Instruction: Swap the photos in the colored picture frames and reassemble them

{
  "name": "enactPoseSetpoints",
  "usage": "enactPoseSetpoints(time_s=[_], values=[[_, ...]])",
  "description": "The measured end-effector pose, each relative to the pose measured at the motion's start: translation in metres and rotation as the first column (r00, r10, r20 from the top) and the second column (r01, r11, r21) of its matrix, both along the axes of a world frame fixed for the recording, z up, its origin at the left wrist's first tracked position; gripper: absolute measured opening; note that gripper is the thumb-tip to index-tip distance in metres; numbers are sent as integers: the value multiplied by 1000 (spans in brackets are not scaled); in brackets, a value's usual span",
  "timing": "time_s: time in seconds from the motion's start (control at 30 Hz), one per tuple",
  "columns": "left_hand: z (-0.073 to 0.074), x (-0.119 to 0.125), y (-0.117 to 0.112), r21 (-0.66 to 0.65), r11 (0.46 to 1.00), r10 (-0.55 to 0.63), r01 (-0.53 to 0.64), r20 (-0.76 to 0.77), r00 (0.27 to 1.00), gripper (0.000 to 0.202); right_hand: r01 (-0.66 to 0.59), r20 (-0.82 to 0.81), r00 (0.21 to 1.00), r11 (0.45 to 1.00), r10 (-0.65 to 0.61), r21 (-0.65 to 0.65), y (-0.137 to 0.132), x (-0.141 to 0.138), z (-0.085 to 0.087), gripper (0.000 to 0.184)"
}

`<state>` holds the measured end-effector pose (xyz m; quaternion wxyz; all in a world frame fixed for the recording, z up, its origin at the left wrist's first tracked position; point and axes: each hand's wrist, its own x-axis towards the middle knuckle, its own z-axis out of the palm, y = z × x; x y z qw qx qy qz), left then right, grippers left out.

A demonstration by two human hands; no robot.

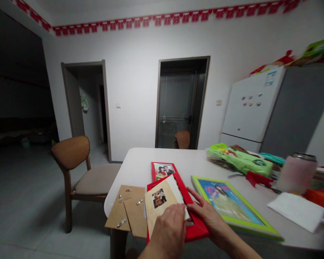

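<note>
My left hand (170,225) is closed, its fingers curled at the right edge of a cream sheet (153,217) with a small printed picture on it. The sheet lies tilted over a red picture frame (198,230), covering much of its opening. Around the frame's right side, my right hand (205,212) is closed, with the thumb and fingers near the sheet's edge. A second red-edged frame (152,172) with a photo of two people sits just behind. Left of the sheet lie brown backing boards (118,205) with metal clips.
A green picture frame (259,225) lies right of my right hand. Farther right are a green packet (240,162), a pinkish jar (297,174) and a folded white tissue (298,210). A wooden chair (71,153) stands left of the white table (140,156).
</note>
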<state>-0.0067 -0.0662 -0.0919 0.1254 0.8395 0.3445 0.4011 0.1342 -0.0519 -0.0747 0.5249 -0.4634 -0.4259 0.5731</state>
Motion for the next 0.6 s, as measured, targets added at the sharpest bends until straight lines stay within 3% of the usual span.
enactPoseSetpoints(time_s=[0.07,0.13,0.2,0.27,0.33,0.43,0.53,0.6], values=[[5,-9,2,56,998,15,-21,105,994,42,14,125,992,1000,-15,8,3,3,-5,77],[11,-27,6,36,990,119,-135,293,949,44,15,292,956,999,-23,32,7,7,-14,73],[14,-51,13,-96,951,302,-294,492,817,45,10,484,875,998,-36,56,11,13,-24,66],[10,-75,20,-294,886,463,-359,605,647,46,1,662,747,997,-55,82,16,19,-35,61],[-2,-95,25,-454,844,533,-284,664,524,47,-16,802,588,990,-102,137,19,22,-43,57],[-25,-111,27,-592,799,580,-105,711,397,48,-77,920,358,977,-159,199,21,25,-50,53],[-41,-115,24,-664,747,616,43,714,333,49,-122,963,207,972,-172,200,19,25,-54,47],[-45,-115,21,-690,714,624,123,706,335,50,-138,974,134,970,-184,202,18,25,-55,41]])
